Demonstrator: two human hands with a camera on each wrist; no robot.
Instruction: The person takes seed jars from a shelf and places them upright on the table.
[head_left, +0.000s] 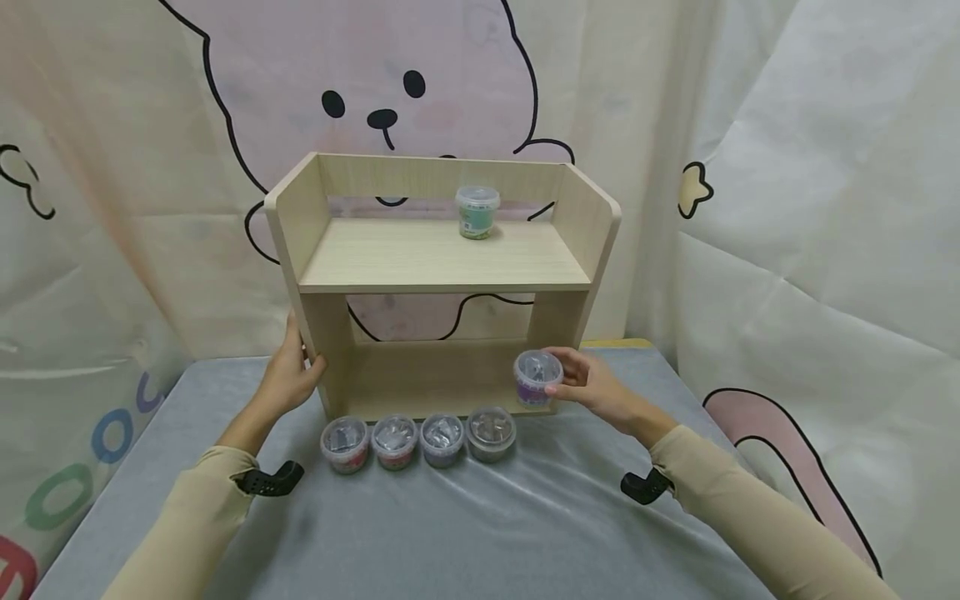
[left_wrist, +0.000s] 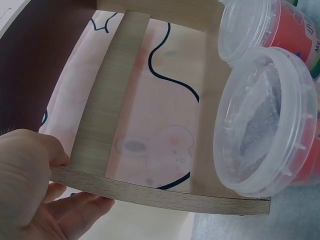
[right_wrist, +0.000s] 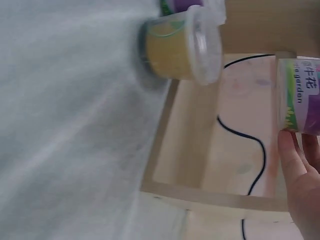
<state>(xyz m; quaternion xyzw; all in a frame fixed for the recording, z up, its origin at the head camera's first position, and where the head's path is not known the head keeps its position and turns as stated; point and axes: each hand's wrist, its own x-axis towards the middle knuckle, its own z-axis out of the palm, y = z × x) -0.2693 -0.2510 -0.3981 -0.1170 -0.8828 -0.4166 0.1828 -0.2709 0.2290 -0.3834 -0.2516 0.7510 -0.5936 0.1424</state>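
Note:
My left hand [head_left: 292, 375] grips the left side panel of a pale wooden two-tier shelf [head_left: 450, 254], thumb on one face and fingers on the other in the left wrist view. In my right hand [head_left: 592, 387] is a small plastic tub with a clear lid and purple label [head_left: 537, 379], held at the shelf's lower right front. The label [right_wrist: 305, 95] bears printed writing in the right wrist view. On the upper tier stands a green-labelled tub [head_left: 477, 212]. Several lidded tubs [head_left: 442, 440] line up in front of the lower tier.
A grey-blue cloth [head_left: 487, 533] covers the table. Behind the shelf hangs a pale curtain [head_left: 600, 92] with a cartoon bear, and more curtain encloses both sides. Each wrist wears a black camera band [head_left: 270, 480].

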